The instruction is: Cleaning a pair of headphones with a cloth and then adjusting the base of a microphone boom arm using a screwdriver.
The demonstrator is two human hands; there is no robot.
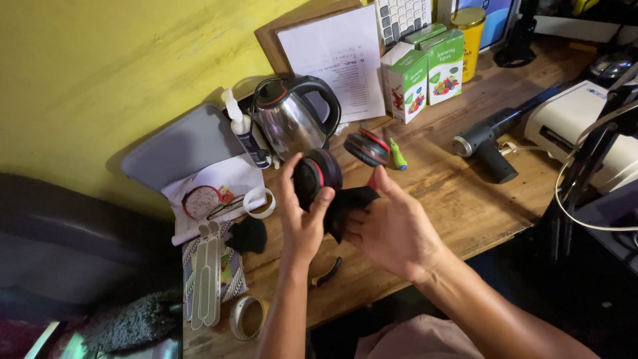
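Observation:
My left hand [300, 223] grips one black ear cup with a red ring [318, 174] of a pair of headphones, held above the wooden table [465, 199]. The other ear cup [367, 147] sticks up to the right, free of both hands. My right hand [392, 229] holds a black cloth [351, 203] against the underside of the gripped ear cup, fingers spread along it. Both forearms come in from the bottom edge.
Behind the hands stand a steel kettle [287, 119], a small white bottle [240, 126], two juice cartons [425, 73] and a yellow tin [470, 30]. A black handheld tool [488, 143] and a white machine [578, 126] lie right. Tape rolls [259, 201], white sticks [207, 272] and a grey laptop [179, 143] sit left.

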